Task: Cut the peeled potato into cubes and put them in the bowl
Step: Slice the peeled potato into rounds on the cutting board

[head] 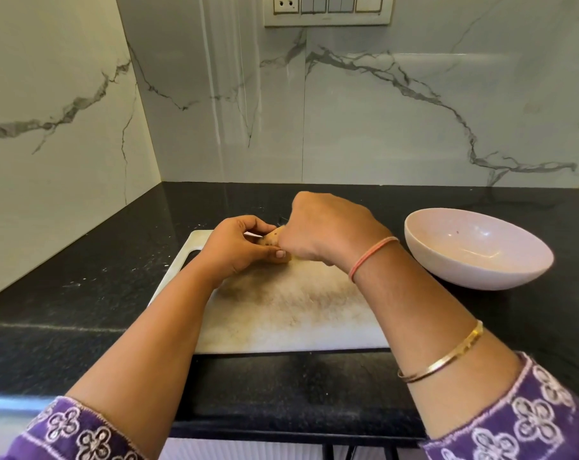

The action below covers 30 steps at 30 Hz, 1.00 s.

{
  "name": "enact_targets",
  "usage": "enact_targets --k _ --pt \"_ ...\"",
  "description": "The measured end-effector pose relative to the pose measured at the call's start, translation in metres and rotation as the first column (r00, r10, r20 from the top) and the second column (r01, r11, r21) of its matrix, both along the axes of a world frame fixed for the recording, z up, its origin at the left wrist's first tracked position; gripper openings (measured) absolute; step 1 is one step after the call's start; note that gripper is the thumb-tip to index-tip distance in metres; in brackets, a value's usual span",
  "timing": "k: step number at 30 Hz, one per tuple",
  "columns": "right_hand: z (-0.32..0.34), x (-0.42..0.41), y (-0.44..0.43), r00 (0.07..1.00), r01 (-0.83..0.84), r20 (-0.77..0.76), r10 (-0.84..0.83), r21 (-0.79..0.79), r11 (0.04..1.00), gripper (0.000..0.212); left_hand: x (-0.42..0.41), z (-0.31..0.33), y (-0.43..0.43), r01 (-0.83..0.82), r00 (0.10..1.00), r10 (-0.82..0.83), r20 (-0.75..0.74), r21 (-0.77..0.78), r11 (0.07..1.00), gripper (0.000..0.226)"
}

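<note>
A yellowish potato [271, 240] with dark specks sits at the far end of the white cutting board [281, 310], mostly hidden by both hands. My left hand [238, 247] pinches its left side between thumb and fingers. My right hand [328, 227] is curled in a fist against its right side, gripping a knife [282, 221]. Of the knife only a dark bit above the potato and a thin pale strip by my left fingers show. The pale pink bowl [417, 242] stands to the right of the board, with nothing in it.
The stained board lies on a black stone counter [82, 293] set in a corner of marble-patterned walls. A switch panel [328, 9] is on the back wall. The counter's front edge runs just below the board.
</note>
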State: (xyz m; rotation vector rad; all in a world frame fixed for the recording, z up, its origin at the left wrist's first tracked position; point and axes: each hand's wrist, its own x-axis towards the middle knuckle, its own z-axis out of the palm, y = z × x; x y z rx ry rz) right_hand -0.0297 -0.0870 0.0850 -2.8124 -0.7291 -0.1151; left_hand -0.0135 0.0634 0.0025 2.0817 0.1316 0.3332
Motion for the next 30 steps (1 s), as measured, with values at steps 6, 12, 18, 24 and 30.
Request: enact_targets --k 6,12,18,24,30 --pt "-0.034 -0.014 -0.005 0.995 -0.023 0.097 0.021 0.021 1.0 0.006 0.001 -0.001 0.0 -0.023 1.0 0.022 -0.015 -0.008 1.0 0.027" --pt "-0.076 -0.019 -0.008 0.978 0.003 0.208 -0.007 0.02 1.0 0.052 0.002 0.001 -0.002 -0.019 1.0 0.019 -0.013 -0.023 1.0 0.035" --pt "-0.05 -0.018 -0.007 0.988 -0.009 0.151 0.002 0.047 0.999 0.009 -0.001 -0.001 -0.002 -0.003 1.0 0.003 -0.002 -0.003 1.0 0.03" --pt "-0.013 -0.004 0.001 0.998 -0.006 0.067 0.009 -0.05 0.999 0.011 -0.003 0.0 -0.002 0.01 1.0 -0.011 0.021 0.038 0.999 0.026" --pt "-0.031 -0.002 0.006 0.993 -0.009 0.113 0.021 -0.107 0.994 0.007 0.0 0.002 -0.003 0.022 0.999 -0.023 0.028 0.023 0.999 0.024"
